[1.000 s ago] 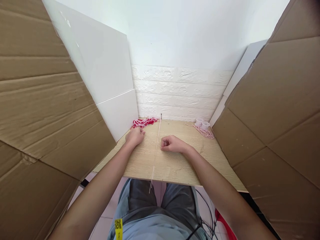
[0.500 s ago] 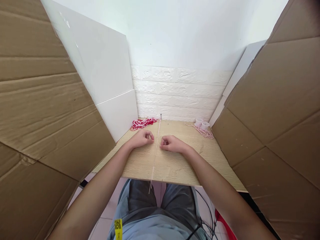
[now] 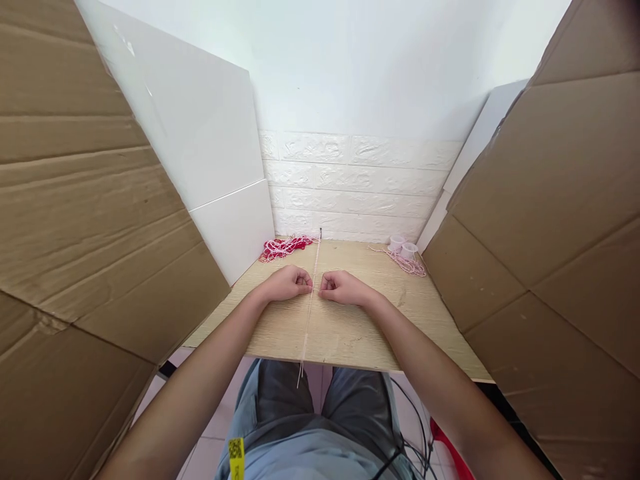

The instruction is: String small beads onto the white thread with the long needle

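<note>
Compared with a second ago, the left hand [image 3: 289, 283] has come away from the bundle of red, pink and white cord [image 3: 283, 247] and now sits close up against the left side of a pale stretched cord [image 3: 307, 317]; the right hand [image 3: 344, 288] keeps nearly the same place, just to the right of that cord. Both hands are bare, with fingers curled in and tips drawn toward the thumbs; the strands there are too fine to tell whether either hand is gripping one. Pale and thin, the cord runs from a small dark peg [image 3: 321, 231] at its far end, by the white brick-patterned wall [image 3: 370, 180], straight toward the person, between the two hands, and its loose ends hang over the near edge of a wooden tabletop [image 3: 360, 333], above the person's lap. Left of the cord's far end lies the bundle, by a white panel [image 3: 233, 230]. Well to the right of the cord's far end, loose pink strands [image 3: 407, 265] lie beside two small translucent cups [image 3: 403, 247]. Bare wood stretches on both sides of the cord, between hands and near edge, leaving room to move; farther out, a cardboard sheet on the left [image 3: 100, 220] and another cardboard sheet on the right [image 3: 555, 220] close in the sides.
</note>
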A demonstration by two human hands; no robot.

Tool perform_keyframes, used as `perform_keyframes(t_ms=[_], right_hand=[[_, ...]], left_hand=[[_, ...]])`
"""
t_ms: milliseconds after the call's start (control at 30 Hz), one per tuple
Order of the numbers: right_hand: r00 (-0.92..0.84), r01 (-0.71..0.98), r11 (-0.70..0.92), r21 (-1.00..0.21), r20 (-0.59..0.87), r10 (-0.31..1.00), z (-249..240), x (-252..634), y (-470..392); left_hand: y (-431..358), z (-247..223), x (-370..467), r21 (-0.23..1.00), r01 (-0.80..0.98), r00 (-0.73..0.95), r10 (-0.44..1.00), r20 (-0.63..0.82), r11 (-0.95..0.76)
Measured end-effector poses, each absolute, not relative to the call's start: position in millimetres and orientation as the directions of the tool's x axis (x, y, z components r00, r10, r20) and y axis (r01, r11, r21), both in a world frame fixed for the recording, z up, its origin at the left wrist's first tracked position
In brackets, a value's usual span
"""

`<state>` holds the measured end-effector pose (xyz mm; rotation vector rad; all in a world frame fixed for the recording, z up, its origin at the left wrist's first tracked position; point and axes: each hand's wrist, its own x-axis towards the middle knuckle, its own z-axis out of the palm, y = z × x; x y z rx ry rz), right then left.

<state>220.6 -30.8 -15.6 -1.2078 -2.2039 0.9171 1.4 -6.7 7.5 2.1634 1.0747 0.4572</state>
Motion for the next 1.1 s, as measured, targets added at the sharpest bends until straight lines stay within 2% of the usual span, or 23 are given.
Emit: perform_keyframes(t_ms=[167,433,567,700,767,867,1000,1100], right_hand=[[-0.523,0.534,0.401,-0.744,0.083,0.848,-15,221,-31],[-0.547,0.508,0.421,-0.751,0.096,0.832,-11,221,-33],[-0.548,0.509,0.419,-0.752,0.092,0.831,-12,221,-32],[-0.548,0.507,0.421,-0.752,0.096,0.831,-14,221,-31],[-0.546,0.509,0.419,-0.752,0.094,0.832,-15,221,-31],[-0.540,0.515,0.411,-0.752,0.088,0.837,-15,221,-31],[-0.528,0.524,0.402,-0.750,0.084,0.845,-15,221,-31],[-0.529,0.524,0.403,-0.751,0.084,0.844,-14,221,-32]], left_hand=[[-3,8,1,0.732,0.563,0.518,0.854,0.048,-0.383],[13,2,-6,0.747,0.629,0.118,0.976,0.185,-0.217],[19,3,-16,0.685,0.725,-0.096,0.975,0.202,-0.071],[19,5,-21,0.614,0.788,-0.199,0.965,0.173,0.053],[18,5,-20,0.597,0.801,-0.193,0.966,0.173,0.053],[16,5,-16,0.620,0.782,-0.089,0.974,0.207,-0.060],[8,5,-8,0.691,0.654,0.239,0.951,0.197,-0.308],[0,7,-3,0.692,0.594,0.442,0.885,0.144,-0.410]])
